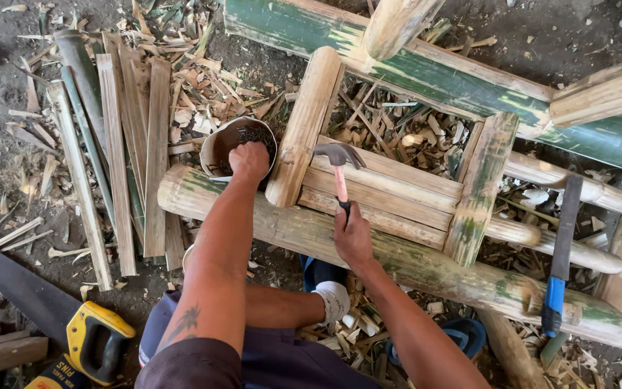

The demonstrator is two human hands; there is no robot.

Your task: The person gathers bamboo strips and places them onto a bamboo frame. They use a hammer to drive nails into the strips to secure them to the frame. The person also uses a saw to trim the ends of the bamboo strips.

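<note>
Hammer (pixel 339 167) gripped by right hand (pixel 353 236), fingers wrapped round handle, head over bamboo slats (pixel 390 189). Left hand (pixel 249 160) in cup (pixel 226 144), fingers hidden, grip unclear.

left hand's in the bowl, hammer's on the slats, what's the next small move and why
Probably lift the left hand out of the round bowl with one of the small dark pieces pinched, and bring it to the bamboo slats. The right hand already holds the hammer with its head resting there, and nothing stands on the slats to strike.
</note>
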